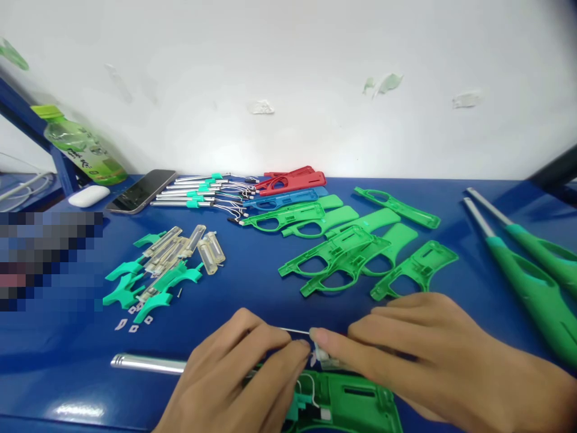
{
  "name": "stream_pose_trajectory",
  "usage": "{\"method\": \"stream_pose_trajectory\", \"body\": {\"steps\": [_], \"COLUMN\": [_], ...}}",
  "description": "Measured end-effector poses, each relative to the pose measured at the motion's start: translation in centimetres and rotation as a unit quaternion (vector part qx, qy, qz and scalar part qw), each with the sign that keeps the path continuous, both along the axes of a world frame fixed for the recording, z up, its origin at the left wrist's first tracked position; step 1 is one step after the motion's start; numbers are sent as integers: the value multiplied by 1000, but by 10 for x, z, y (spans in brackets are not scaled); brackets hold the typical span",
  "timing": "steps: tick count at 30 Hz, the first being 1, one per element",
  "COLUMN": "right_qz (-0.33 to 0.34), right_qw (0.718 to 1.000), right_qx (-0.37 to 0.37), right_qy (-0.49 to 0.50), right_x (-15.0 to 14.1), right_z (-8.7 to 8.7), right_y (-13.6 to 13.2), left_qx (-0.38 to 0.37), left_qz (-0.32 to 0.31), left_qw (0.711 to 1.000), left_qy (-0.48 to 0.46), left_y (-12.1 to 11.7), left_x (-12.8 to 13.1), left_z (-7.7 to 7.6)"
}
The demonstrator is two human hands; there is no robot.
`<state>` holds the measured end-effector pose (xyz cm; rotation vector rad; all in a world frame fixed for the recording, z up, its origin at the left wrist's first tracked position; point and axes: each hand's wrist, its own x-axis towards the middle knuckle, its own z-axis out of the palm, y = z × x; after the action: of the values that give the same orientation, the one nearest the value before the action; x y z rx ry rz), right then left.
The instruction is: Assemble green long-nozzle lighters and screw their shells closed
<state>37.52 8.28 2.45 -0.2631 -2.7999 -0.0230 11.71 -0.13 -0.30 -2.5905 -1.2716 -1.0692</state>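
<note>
A green lighter handle half (365,402) lies open side up at the near edge, with a white wire and a teal part inside. My left hand (243,373) is over its front part, fingertips closed together on a thin white wire (295,330). A silver lighter tube (148,363) sticks out left from under this hand. My right hand (419,355) grips a clear plastic fuel tank (332,362) just above the handle half, its fingertip at the wire's end. The fingers partly hide the tank and the wire.
Green handle halves (342,249) lie beyond my hands, near red (293,180) and blue ones. Silver tubes with wires (193,193) lie behind clear tanks (166,249) and teal triggers (124,291). Two green lighters (527,282) lie right. A phone (142,191) and bottle (83,147) stand back left.
</note>
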Motion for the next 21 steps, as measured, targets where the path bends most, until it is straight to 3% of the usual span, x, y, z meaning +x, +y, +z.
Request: {"method": "stream_pose_trajectory", "body": {"steps": [9, 14, 21], "right_qz": [-36, -55, -61], "right_qw": [998, 995, 989], "right_qx": [1, -58, -82], "right_qy": [44, 65, 106], "right_x": [0, -2, -3], "right_z": [-7, -2, -1], "right_y": [-4, -7, -4], "left_qx": [-38, -64, -65], "left_qz": [-4, -3, 0], "left_qw": [999, 998, 997], "left_qy": [-14, -27, -38], "left_y": [-1, 1, 5], "left_x": [-2, -5, 1], "left_z": [7, 5, 8]}}
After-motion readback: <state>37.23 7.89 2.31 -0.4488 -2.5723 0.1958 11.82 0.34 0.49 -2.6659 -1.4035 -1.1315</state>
